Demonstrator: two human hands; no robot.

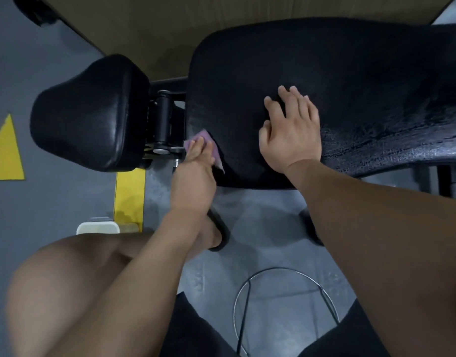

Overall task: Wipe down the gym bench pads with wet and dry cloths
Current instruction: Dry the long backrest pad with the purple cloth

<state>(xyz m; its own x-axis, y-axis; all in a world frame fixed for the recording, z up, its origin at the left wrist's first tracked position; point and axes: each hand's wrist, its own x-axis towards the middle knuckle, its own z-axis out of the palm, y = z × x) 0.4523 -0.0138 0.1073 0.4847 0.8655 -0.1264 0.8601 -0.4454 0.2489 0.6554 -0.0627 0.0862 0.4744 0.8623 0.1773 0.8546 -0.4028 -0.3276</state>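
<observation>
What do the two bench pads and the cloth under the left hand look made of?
The large pad and small pad: black vinyl or faux leather, likely; grained with glossy highlights. The cloth: pink, soft woven or microfibre fabric, apparently; it crumples limply.

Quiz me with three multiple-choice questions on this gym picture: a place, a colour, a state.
1. Where is the cloth?
A) in a bucket
B) at the big pad's edge, under the left hand
C) over a shoulder

2. What colour is the cloth?
A) pink
B) green
C) white

3. How does the right hand lie?
A) clenched in a fist
B) flat on the big pad
C) gripping a bottle

Answers: B, the left hand presses it at the pad's corner; A, pink shows around the fingers; B, its palm rests on the black pad, holding nothing.
</observation>
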